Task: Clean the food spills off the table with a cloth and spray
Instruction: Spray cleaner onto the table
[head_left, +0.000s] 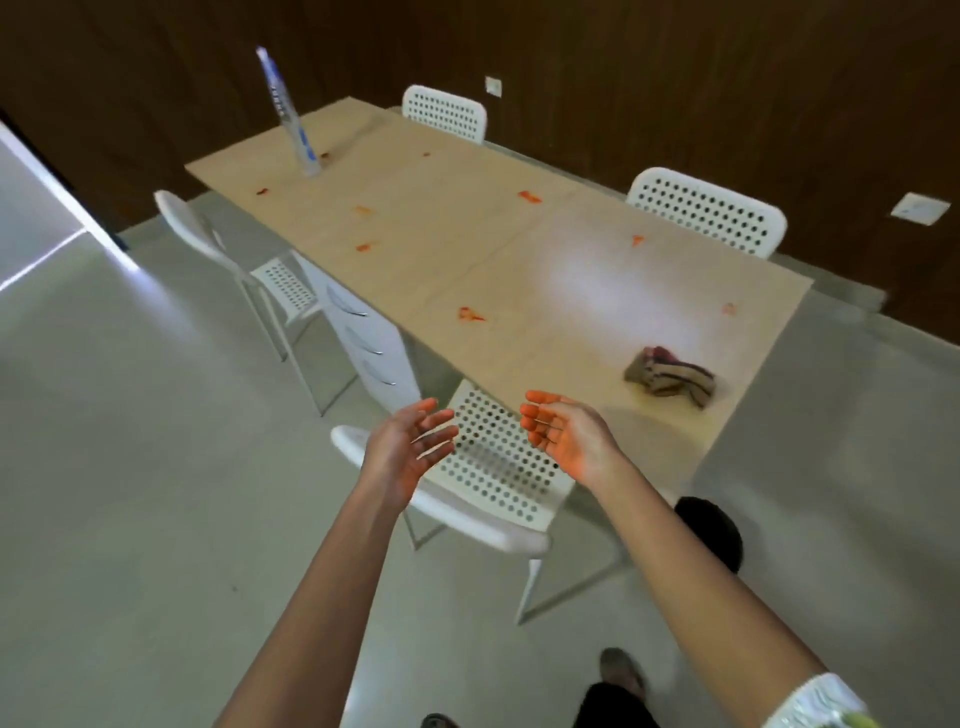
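Note:
A long light wooden table (519, 249) carries several orange-red food spills, one of them (470, 314) near its left edge. A crumpled brown striped cloth (670, 375) lies at the table's near right end. A tall white and blue spray bottle (288, 111) stands at the far left end. My left hand (410, 449) and my right hand (563, 434) are held out in front of me, palms facing each other, fingers straight, empty. Both hover above a white chair, short of the table's near edge.
A white perforated chair (493, 467) stands right below my hands. Two more chairs (706, 210) line the table's far side and one (218, 249) the left side. A white drawer unit (371, 343) sits under the table. Grey floor opens to the left.

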